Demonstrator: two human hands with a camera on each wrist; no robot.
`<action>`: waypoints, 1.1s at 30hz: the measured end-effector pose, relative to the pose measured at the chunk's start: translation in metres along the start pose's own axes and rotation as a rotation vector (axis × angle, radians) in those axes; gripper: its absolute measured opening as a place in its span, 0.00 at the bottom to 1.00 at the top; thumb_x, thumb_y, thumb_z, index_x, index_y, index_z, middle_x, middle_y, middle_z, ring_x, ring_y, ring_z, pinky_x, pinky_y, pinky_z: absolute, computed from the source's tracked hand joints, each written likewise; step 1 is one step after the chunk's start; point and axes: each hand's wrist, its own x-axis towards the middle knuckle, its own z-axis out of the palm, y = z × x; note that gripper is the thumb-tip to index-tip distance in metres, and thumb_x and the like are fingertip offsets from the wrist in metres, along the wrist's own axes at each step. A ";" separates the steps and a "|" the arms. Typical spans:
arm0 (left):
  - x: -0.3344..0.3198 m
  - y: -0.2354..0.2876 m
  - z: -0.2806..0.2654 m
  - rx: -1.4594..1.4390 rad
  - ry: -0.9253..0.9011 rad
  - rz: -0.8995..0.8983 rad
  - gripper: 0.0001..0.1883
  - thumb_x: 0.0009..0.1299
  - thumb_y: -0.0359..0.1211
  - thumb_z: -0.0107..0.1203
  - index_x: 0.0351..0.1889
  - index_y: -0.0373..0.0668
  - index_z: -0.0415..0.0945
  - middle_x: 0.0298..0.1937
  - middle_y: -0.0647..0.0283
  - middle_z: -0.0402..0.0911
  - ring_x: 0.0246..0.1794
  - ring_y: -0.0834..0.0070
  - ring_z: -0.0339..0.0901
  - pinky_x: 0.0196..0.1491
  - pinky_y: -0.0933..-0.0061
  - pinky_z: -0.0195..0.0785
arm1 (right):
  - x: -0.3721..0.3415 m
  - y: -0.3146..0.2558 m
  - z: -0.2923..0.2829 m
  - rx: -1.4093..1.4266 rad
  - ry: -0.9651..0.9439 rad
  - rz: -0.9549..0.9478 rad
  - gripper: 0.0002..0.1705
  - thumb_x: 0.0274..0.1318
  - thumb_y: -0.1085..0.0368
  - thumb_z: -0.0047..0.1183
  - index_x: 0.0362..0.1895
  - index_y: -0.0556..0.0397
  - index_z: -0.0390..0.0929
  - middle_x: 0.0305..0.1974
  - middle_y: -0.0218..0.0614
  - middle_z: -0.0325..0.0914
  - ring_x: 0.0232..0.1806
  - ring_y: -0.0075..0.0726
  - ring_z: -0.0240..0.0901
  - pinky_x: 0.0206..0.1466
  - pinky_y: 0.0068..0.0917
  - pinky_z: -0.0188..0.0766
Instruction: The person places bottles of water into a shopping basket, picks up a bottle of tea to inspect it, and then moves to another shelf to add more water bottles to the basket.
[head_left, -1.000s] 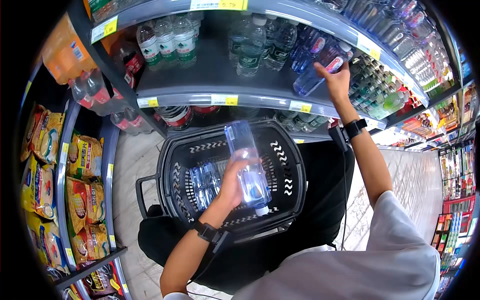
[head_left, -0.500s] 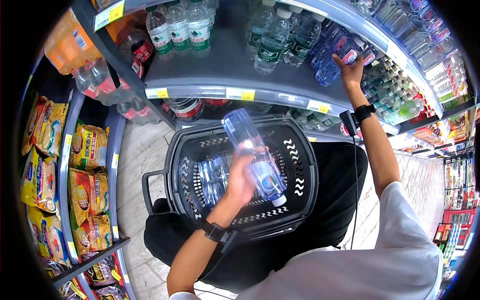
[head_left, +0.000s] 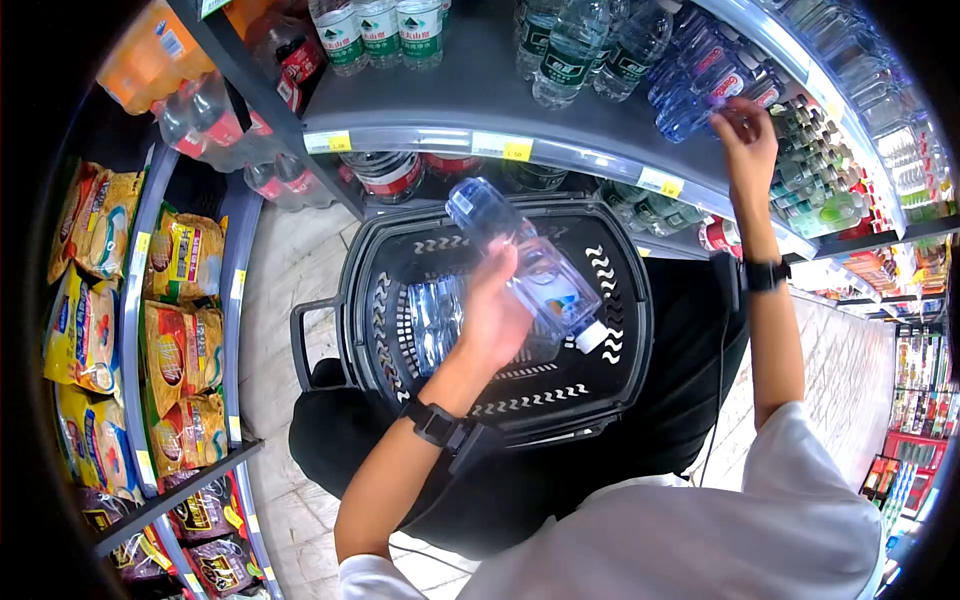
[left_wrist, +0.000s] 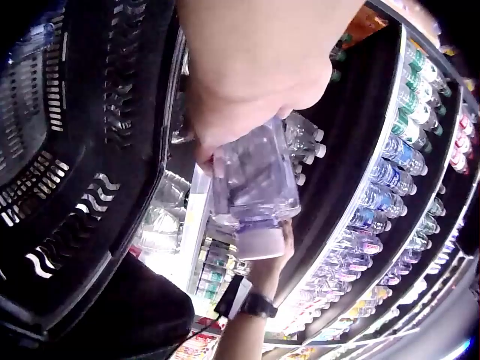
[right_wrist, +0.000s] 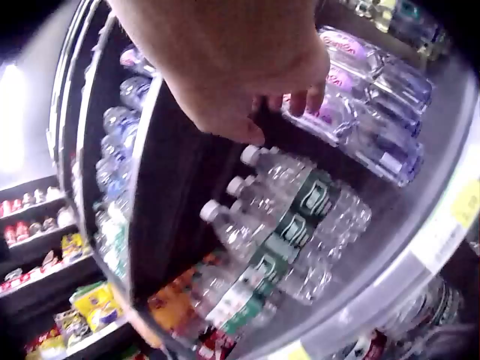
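Note:
My left hand (head_left: pixel 495 310) grips a large clear bluish bottle (head_left: pixel 560 290) around its middle, tilted over the black basket (head_left: pixel 360 320), with its white cap pointing down to the right. Clear bottles (head_left: pixel 432 315) lie inside that basket. Up at the shelf, my right hand (head_left: pixel 750 150) has loosely bent fingers beside a bluish bottle with a pink label (head_left: pixel 690 108). In the right wrist view, the fingertips overlap the neck end of the nearest pink-labelled bottle (right_wrist: pixel 352 135), with nothing gripped between them.
Green-labelled water bottles (head_left: pixel 570 55) stand left of the right hand, above the shelf's front edge (head_left: pixel 560 155) with its price tags. Snack bags (head_left: pixel 185 345) fill a rack at the left. The basket sits by the person's dark-trousered legs (head_left: pixel 690 340).
The right hand has set its pink-labelled bottle down among the others on the shelf and loosened its fingers. The left hand still holds its bottle, now tilted further, cap swung rightward.

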 end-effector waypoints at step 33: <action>-0.026 0.018 0.027 1.320 -0.188 0.157 0.38 0.54 0.41 0.72 0.59 0.36 0.65 0.41 0.55 0.83 0.41 0.69 0.82 0.45 0.72 0.73 | -0.159 -0.109 0.048 0.480 -0.390 0.544 0.26 0.55 0.65 0.62 0.55 0.61 0.69 0.45 0.38 0.78 0.44 0.29 0.78 0.49 0.28 0.76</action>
